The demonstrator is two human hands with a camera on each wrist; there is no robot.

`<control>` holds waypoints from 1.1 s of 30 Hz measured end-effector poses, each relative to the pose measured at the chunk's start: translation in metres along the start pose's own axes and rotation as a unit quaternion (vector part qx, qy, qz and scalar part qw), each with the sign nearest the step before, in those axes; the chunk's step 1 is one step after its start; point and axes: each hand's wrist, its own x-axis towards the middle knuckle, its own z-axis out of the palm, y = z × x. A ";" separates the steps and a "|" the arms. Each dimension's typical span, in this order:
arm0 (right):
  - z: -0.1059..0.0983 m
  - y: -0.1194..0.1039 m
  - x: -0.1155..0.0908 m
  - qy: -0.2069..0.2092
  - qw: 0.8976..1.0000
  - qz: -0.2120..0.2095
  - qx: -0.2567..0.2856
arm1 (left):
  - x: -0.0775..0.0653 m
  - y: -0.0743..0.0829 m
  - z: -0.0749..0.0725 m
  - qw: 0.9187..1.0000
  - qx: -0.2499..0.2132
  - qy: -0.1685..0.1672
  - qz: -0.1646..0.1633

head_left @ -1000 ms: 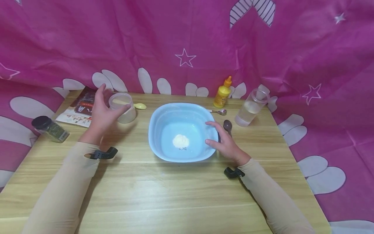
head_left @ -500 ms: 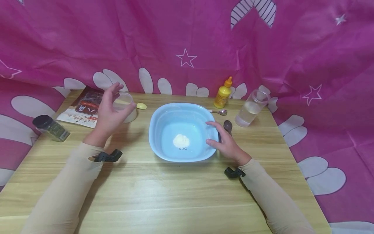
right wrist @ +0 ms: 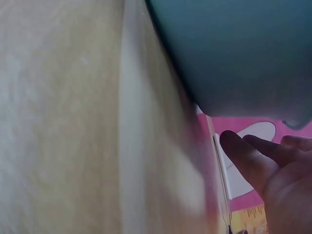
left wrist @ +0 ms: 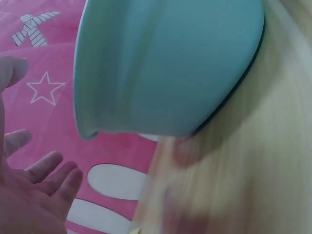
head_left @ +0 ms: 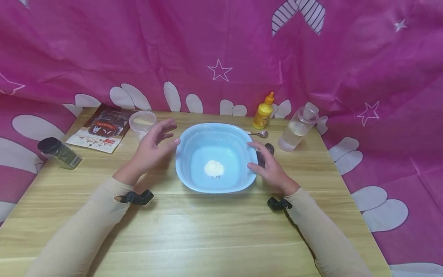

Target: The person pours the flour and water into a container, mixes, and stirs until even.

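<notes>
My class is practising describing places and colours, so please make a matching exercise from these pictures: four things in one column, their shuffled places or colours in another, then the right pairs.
Things
1. Basin
2. Squeeze bottle
3. Pale heap
4. Dark-lidded jar

Places and colours
A. On the floor of a container
B. Left of the packet, as the person sees it
C. Yellow, with an orange cap
D. Blue, between the left hand and the right hand

Right pairs: 1-D, 2-C, 3-A, 4-B
</notes>
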 end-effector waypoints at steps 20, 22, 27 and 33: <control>-0.034 0.009 -0.001 0.126 0.991 -0.023 0.041 | -0.024 -0.017 0.014 0.994 -0.015 -0.097 -0.044; -0.035 0.008 -0.002 0.149 0.988 -0.017 0.036 | -0.026 -0.017 0.015 0.994 -0.008 -0.101 -0.044; -0.041 0.013 -0.001 0.202 0.978 -0.044 0.022 | -0.030 -0.020 0.016 0.993 0.003 -0.105 -0.050; -0.055 0.022 -0.001 0.278 0.957 -0.080 0.011 | -0.033 -0.023 0.018 0.992 0.001 -0.109 -0.056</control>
